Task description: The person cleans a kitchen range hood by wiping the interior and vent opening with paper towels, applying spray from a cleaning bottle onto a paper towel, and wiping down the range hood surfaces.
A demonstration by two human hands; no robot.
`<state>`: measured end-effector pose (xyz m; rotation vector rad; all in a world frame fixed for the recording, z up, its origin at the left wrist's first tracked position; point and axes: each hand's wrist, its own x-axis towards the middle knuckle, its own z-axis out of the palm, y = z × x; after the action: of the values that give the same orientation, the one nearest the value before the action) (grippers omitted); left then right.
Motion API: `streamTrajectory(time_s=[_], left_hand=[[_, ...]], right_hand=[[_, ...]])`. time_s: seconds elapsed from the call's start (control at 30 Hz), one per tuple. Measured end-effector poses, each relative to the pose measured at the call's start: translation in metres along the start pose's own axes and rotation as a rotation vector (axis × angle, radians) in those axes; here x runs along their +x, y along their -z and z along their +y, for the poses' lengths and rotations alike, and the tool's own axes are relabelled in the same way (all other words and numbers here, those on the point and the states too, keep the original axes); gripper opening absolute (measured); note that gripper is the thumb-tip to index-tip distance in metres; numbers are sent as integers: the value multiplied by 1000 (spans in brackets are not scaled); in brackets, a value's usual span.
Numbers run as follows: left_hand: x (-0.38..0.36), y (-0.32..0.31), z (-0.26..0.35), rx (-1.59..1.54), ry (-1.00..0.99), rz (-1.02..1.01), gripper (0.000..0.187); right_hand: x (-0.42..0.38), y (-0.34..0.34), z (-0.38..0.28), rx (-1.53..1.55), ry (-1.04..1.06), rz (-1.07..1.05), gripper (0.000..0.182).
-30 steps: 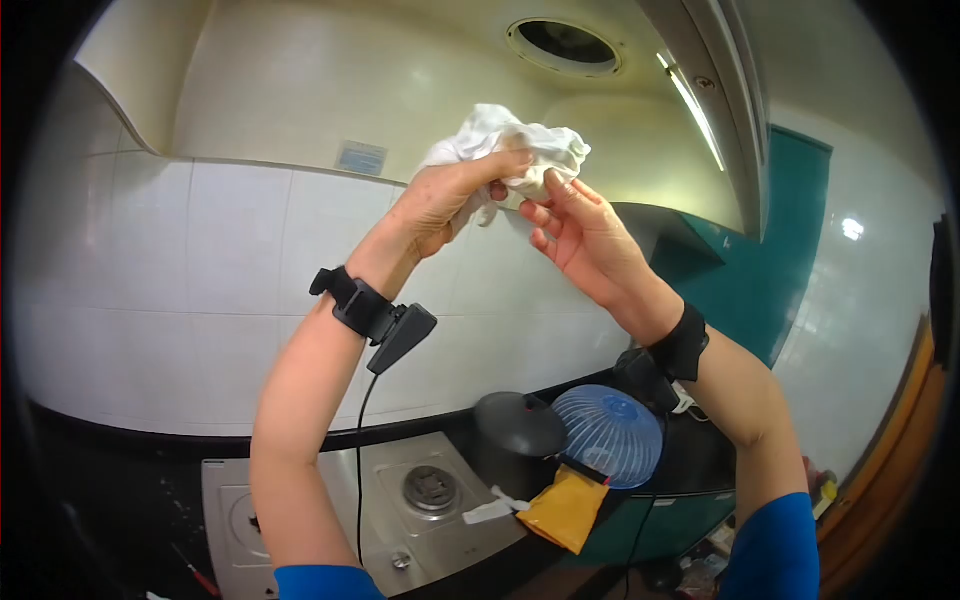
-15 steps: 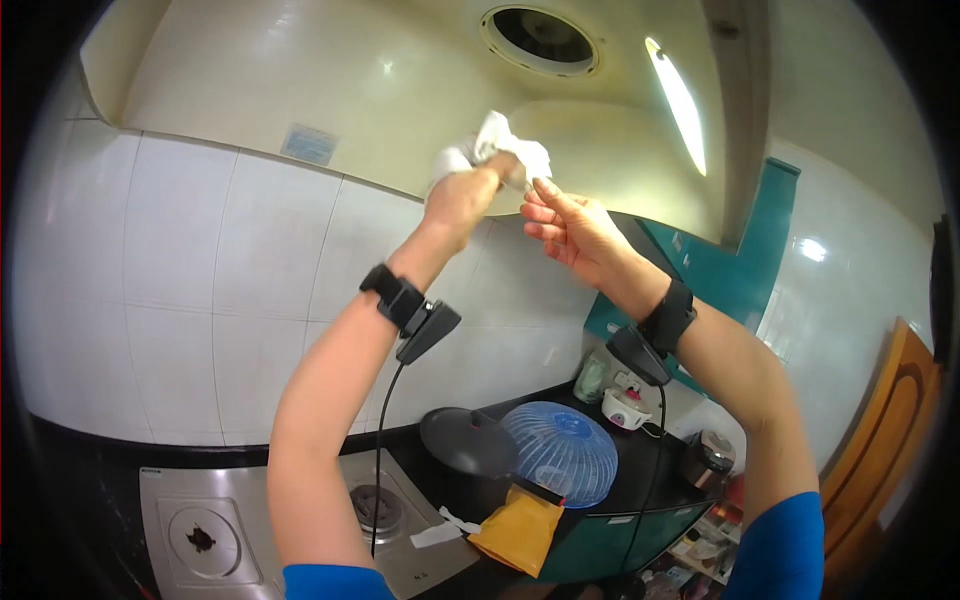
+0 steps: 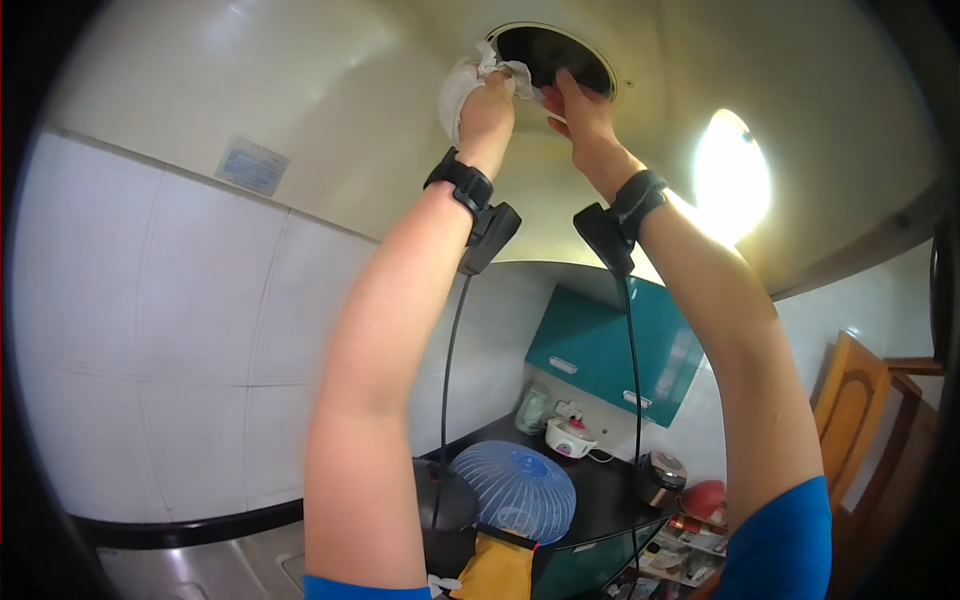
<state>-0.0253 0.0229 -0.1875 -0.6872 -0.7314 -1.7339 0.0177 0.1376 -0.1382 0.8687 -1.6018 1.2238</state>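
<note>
Both of my arms reach up under a cream range hood (image 3: 370,120), in front of its round dark fan opening (image 3: 545,50). My left hand (image 3: 487,118) is closed around a crumpled white cloth (image 3: 460,92), which bunches above the fingers and hangs over the back of the hand at the opening's lower left rim. Just right of the cloth, my right hand (image 3: 588,122) is raised with thumb and fingers apart, its fingertips overlapping the opening's lower edge in this view. Each wrist carries a black strapped device with a cable hanging down.
A lit lamp (image 3: 733,180) glows in the hood at right. Below are a blue mesh food cover (image 3: 515,490), a dark pan lid (image 3: 440,500), yellow cloth-like item (image 3: 495,568), white pot (image 3: 570,437), rice cooker (image 3: 662,478) and steel stove (image 3: 220,565). A teal cabinet (image 3: 610,345) hangs behind.
The view has tilted upward. Both hands have moved up from the hood's back lower edge to the fan opening, the white cloth still in the left hand.
</note>
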Motion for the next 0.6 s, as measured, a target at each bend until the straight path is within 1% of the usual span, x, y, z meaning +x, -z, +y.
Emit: streamTrajectory(time_s=[0.03, 0.07, 0.1, 0.17, 0.2, 0.27, 0.3, 0.37, 0.43, 0.5, 0.53, 0.57, 0.6], left_hand=[[1, -8, -2, -45, -29, 37, 30], [1, -14, -4, -63, -26, 36, 30], [-1, -19, -5, -122, -36, 86, 31], [0, -26, -5, -232, -63, 191, 32], [2, -26, -3, -239, -68, 195, 32], [4, -26, -1, -159, 184, 122, 31], [3, -26, -3, -150, 188, 119, 31], [2, -22, -6, -233, -133, 128, 37], [-4, -26, -5, -207, -111, 141, 38], [-3, -35, -3, -373, -151, 108, 39], [-13, -37, 11, -383, -147, 118, 39], [-18, -46, 17, -538, -157, 150, 32], [-7, -57, 9, -310, -356, 234, 30]], right_hand=[[4, -1, -6, -4, -58, -20, 39], [7, -3, -12, -22, -76, -26, 36], [12, -4, -14, -38, -68, -21, 36], [23, -6, -18, -56, -135, -19, 30], [24, -9, -20, -60, -127, -21, 30], [26, -10, -17, -19, -155, -35, 25], [26, -10, -16, -13, -163, -32, 25], [28, -13, -15, 12, -131, -33, 21], [34, -12, -7, 24, -157, -67, 21], [36, -11, 0, 103, -99, -23, 21], [38, -11, 6, 200, -77, -21, 20], [42, -10, 10, 206, -73, -26, 20], [48, -9, 15, 227, -45, -77, 20]])
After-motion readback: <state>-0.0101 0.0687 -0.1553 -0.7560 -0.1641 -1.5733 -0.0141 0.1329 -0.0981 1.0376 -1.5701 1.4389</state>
